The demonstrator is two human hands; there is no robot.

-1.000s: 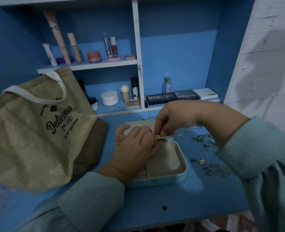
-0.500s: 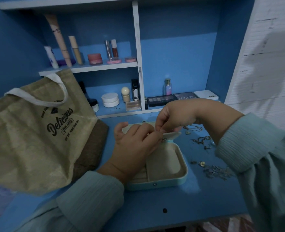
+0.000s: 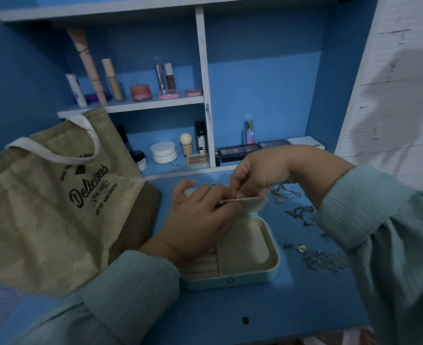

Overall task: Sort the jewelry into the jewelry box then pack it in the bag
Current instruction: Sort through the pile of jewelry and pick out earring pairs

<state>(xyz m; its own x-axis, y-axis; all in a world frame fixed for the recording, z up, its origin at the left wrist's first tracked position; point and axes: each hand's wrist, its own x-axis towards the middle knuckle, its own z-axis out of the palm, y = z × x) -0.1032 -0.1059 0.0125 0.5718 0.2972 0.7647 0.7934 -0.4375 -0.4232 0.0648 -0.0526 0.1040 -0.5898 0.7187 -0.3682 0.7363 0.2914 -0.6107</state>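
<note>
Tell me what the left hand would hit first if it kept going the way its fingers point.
The left hand points up and right, toward the right hand. Its fingertips are already at the beige flap both hands pinch, so it would likely meet that flap and the right hand's fingers first; depth is unclear.

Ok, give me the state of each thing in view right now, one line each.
jewelry box: open, big compartment empty.
flap: a thin beige one, held level over the box, pinched by both hands.
left hand: fingers pinch the flap's left end.
right hand: fingers pinch the flap from above.
jewelry: loose on the desk, right of the box.
bag: standing at left, nothing packed yet.
</note>
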